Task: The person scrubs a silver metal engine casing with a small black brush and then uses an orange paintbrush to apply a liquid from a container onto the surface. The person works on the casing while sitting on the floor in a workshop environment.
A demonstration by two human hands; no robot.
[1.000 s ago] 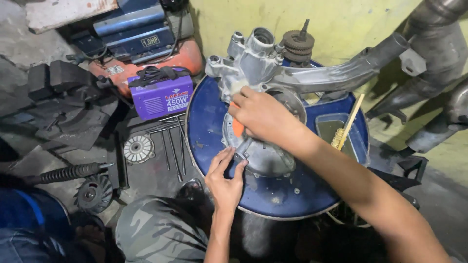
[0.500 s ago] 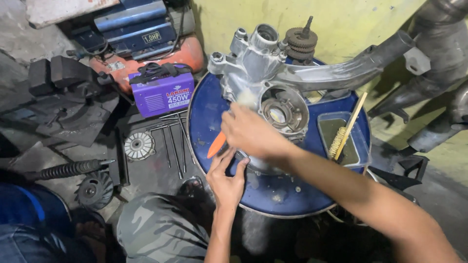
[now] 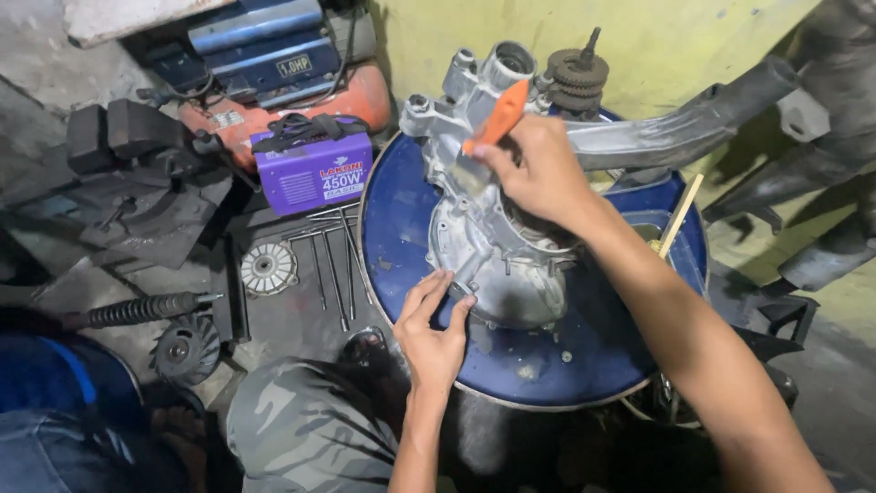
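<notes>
My left hand (image 3: 434,330), fingers spread, steadies the grey cast-metal engine casing (image 3: 497,242) at centre frame on the round blue drum top (image 3: 401,219), so my right hand (image 3: 538,169), gripping the orange-handled brush (image 3: 493,123), can work its upper end.

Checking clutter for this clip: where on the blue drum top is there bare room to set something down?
The drum top is bare along its near rim, between the left hand and the right forearm, and in a strip left of the engine casing. The far side is crowded: gear stack, metal arm, tray with stick.
</notes>
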